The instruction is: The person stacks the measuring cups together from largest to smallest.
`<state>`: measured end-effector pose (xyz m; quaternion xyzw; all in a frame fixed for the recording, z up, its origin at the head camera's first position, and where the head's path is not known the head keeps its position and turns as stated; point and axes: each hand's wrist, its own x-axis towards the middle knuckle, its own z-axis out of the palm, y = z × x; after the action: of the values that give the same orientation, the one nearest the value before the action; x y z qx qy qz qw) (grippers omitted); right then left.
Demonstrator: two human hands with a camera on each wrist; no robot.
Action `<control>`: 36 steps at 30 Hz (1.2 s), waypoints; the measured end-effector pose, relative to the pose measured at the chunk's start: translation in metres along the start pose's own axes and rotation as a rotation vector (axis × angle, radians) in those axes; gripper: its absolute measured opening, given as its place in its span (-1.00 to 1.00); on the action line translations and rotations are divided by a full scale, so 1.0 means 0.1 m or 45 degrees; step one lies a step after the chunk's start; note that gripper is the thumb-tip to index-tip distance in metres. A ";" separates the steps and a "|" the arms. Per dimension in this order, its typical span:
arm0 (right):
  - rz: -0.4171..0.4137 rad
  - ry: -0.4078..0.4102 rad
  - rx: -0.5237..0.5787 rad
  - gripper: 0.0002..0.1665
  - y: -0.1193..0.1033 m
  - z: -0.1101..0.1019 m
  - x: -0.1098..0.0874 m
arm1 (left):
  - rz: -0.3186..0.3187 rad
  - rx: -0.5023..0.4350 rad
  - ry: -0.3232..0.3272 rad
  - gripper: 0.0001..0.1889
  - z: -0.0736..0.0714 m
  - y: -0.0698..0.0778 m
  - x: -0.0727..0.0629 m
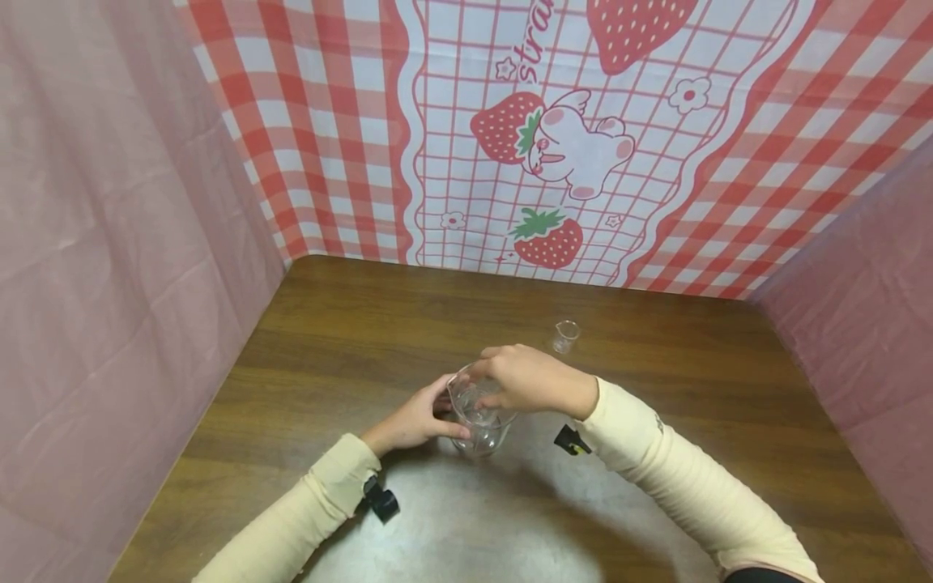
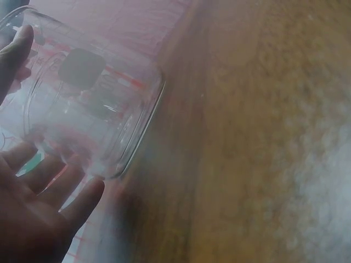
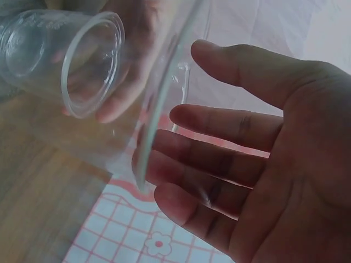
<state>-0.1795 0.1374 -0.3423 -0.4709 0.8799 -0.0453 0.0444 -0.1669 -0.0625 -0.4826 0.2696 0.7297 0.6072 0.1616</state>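
Observation:
A large clear glass beaker (image 1: 487, 443) stands on the table, held at its side by my left hand (image 1: 417, 419). In the left wrist view the thumb and fingers curve around the beaker's wall (image 2: 123, 118), which bears a pale square patch. Inside it sits a smaller glass beaker (image 3: 93, 66), its thick rim facing up toward the mouth. My right hand (image 1: 530, 380) is over the large beaker's mouth, fingers spread and loosely bent. Seen from the right wrist, its fingertips (image 3: 178, 203) are right at the large rim, with nothing gripped.
A tiny glass beaker (image 1: 565, 336) stands farther back on the brown wooden table (image 1: 350, 324), beyond the right hand. A red-and-white strawberry cloth (image 1: 437, 146) hangs behind the table, and pink curtains (image 1: 124, 283) close off both sides.

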 end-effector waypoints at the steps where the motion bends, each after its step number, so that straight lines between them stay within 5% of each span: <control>1: 0.004 0.006 -0.001 -0.59 0.01 -0.01 0.00 | 0.006 0.002 -0.002 -0.11 0.00 0.00 0.00; 18: 0.132 0.121 0.076 -0.65 0.18 -0.28 -0.11 | -0.002 0.014 -0.019 -0.17 0.00 0.02 0.01; 36: 0.273 0.148 0.162 -0.70 0.48 -0.31 -0.16 | 0.017 0.059 -0.032 -0.04 -0.01 0.05 -0.02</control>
<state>-0.2136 0.1786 -0.3169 -0.3668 0.9217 -0.1234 0.0278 -0.1642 -0.0639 -0.4774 0.2856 0.7398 0.5878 0.1603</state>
